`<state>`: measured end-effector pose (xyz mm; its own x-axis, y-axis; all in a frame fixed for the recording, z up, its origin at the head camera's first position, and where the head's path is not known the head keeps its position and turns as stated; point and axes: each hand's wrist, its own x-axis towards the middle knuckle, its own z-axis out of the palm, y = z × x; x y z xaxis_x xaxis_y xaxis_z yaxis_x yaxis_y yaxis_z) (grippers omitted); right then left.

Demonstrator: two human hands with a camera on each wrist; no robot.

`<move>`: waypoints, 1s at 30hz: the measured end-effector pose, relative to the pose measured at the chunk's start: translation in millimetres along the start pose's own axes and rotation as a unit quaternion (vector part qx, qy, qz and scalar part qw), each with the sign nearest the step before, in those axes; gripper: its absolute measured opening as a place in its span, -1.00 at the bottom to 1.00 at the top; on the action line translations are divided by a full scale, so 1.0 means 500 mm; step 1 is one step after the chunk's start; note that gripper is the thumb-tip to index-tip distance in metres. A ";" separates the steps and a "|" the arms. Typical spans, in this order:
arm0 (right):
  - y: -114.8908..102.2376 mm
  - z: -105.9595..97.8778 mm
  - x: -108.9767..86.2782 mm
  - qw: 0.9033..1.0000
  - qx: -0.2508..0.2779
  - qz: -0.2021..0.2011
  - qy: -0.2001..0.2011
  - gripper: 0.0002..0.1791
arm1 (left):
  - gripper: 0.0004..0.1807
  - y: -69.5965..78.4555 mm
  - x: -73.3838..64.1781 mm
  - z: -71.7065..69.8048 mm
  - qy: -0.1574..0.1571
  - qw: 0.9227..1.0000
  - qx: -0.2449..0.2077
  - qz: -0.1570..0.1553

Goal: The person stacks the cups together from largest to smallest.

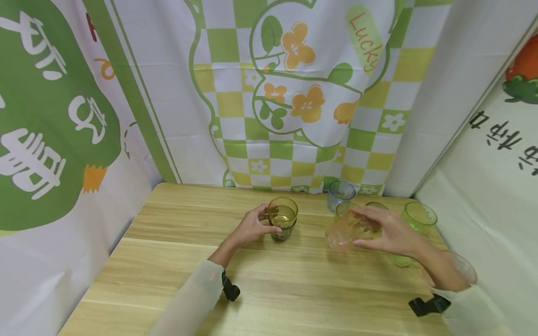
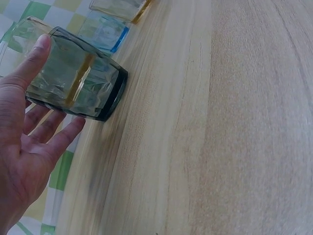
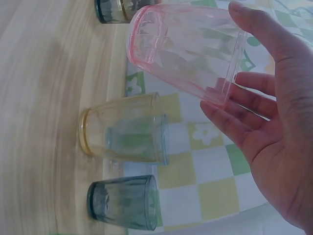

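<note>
My left hand [image 1: 254, 227] holds a dark grey clear cup [image 2: 93, 93] between thumb and fingers. An amber cup [image 1: 283, 205] is nested inside it, its rim rising above the grey one. The nested pair is upright near the table's middle; I cannot tell if its base touches the wood. My right hand [image 1: 392, 231] grips a pale pink clear cup [image 3: 190, 49] near its rim, thumb on one side and fingers on the other. This cup tilts above the table, its base pointing left toward the nested pair.
Behind the pink cup stand another amber cup [image 3: 120, 129], a blue cup [image 1: 341, 191] and a second grey cup [image 3: 122, 203]. A green cup [image 1: 420, 215] stands at right, partly hidden by the right hand. Another pinkish cup [image 1: 464, 267] is behind the right forearm. Printed curtains border the wooden table [image 1: 176, 261].
</note>
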<state>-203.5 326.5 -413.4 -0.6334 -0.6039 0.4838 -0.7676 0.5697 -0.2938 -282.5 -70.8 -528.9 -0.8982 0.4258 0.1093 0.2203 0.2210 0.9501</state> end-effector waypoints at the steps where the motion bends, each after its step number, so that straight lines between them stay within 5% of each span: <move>1: -0.001 0.000 0.003 1.000 0.004 0.001 0.000 -0.12 | -0.20 0.000 0.000 0.000 0.000 1.000 0.001 -0.001; 30: -0.023 0.023 0.111 0.998 0.062 0.029 0.004 -0.12 | -0.21 -0.018 0.006 -0.004 -0.004 1.000 -0.002 0.012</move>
<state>-230.9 280.0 -392.9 -0.6773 -0.5662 0.4699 -0.7357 0.5304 -0.4213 -288.0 -73.0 -536.4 -0.8896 0.4376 0.1306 0.2407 0.2063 0.9484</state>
